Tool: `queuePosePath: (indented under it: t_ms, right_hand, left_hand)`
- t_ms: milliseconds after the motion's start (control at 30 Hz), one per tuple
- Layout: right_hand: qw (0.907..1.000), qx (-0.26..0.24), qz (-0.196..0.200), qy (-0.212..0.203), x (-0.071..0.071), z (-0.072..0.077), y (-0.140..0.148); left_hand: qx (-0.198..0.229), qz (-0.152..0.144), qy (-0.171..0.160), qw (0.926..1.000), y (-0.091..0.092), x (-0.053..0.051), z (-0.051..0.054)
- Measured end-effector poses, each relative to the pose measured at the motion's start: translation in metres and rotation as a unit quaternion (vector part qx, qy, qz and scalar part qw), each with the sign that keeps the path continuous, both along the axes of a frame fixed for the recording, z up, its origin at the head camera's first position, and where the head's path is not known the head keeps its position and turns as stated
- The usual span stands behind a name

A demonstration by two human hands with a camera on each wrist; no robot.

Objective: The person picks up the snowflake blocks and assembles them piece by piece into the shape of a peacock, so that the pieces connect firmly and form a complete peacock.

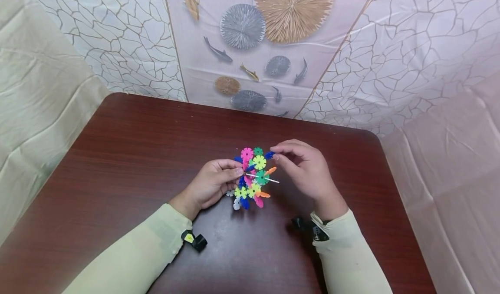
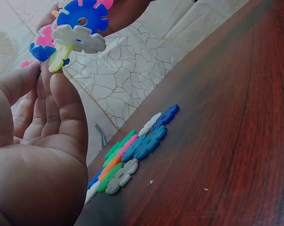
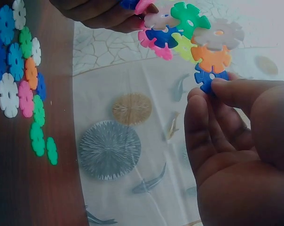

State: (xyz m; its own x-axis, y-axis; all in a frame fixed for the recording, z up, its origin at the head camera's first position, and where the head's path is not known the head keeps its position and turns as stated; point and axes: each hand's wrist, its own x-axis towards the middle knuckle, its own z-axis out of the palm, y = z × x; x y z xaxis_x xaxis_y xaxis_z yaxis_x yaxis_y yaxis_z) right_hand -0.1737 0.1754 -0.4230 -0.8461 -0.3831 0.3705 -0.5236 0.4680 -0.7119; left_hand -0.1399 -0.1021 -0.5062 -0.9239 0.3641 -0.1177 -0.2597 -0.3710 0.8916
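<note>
A yellow label on the left wrist strap bears perhaps one character, too small to read.

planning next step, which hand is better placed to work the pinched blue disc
Probably the right hand: it pinches the blue disc, while the left hand is busy holding the cluster.

Disc cluster: moulded plastic, smooth, low gloss. Thin stick on it looks smooth; plastic or paper, can't tell. Table: wood-grain top, polished, soft glare toward near edge. Backdrop past far edge: printed cloth, slight sheen, creased. Drapes off both side edges: matt cloth, wrinkled. Sleeves: matt cloth.
</note>
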Motion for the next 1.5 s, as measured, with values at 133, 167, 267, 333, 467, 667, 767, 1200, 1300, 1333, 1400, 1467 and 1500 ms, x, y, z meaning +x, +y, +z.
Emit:
queuePosePath:
  t_ms: [133, 167, 267, 333, 467, 667, 767, 1200, 1300, 1333, 1400, 1467, 1500]
  right_hand:
    - [0.9996, 0.009, 0.011, 0.023, 0.0014, 0.0028, 0.0007]
    - [0.9994, 0.012, 0.013, 0.028, 0.0017, 0.0036, 0.0009]
    - [0.9989, 0.015, 0.022, 0.038, 0.0028, 0.0048, 0.0014]
    - [0.9985, 0.014, 0.030, 0.043, 0.0029, 0.0050, 0.0014]
    - [0.9980, 0.014, 0.043, 0.044, 0.0031, 0.0047, 0.0007]
    - [0.9980, 0.021, 0.045, 0.039, 0.0045, 0.0031, -0.0011]
    - [0.9980, 0.025, 0.046, 0.034, 0.0049, 0.0021, -0.0013]
    - [0.9962, 0.040, 0.072, 0.030, 0.0028, 0.0030, 0.0022]
    - [0.9956, 0.041, 0.078, 0.029, 0.0030, 0.0032, 0.0022]
    - [0.9955, 0.042, 0.080, 0.030, 0.0031, 0.0033, 0.0020]
    - [0.9953, 0.041, 0.081, 0.032, 0.0035, 0.0037, 0.0014]
    - [0.9952, 0.037, 0.081, 0.039, 0.0035, 0.0037, 0.0006]
    - [0.9954, 0.036, 0.079, 0.042, 0.0034, 0.0037, 0.0002]
  left_hand:
    - [0.000, -0.003, -0.001, 1.0000, 0.0002, 0.0002, -0.0002]
    - [0.001, -0.004, -0.001, 1.0000, 0.0002, 0.0003, -0.0003]
    - [0.003, -0.006, 0.000, 1.0000, 0.0005, 0.0008, -0.0001]
    - [0.004, -0.006, 0.001, 1.0000, 0.0006, 0.0012, -0.0003]
    - [0.008, -0.009, 0.001, 0.9999, 0.0010, 0.0020, 0.0000]
    - [0.006, -0.012, 0.003, 0.9999, 0.0007, 0.0035, 0.0024]
    - [0.004, -0.011, 0.005, 0.9999, -0.0001, 0.0035, 0.0031]
    - [-0.010, -0.025, 0.017, 0.9995, -0.0002, 0.0030, 0.0021]
    - [-0.010, -0.023, 0.016, 0.9995, -0.0002, 0.0029, 0.0026]
    - [-0.011, -0.022, 0.015, 0.9996, -0.0002, 0.0027, 0.0025]
    - [-0.013, -0.020, 0.016, 0.9996, -0.0003, 0.0021, 0.0020]
    - [-0.016, -0.017, 0.016, 0.9996, -0.0003, 0.0013, 0.0012]
    - [-0.016, -0.015, 0.016, 0.9996, -0.0003, 0.0008, 0.0007]
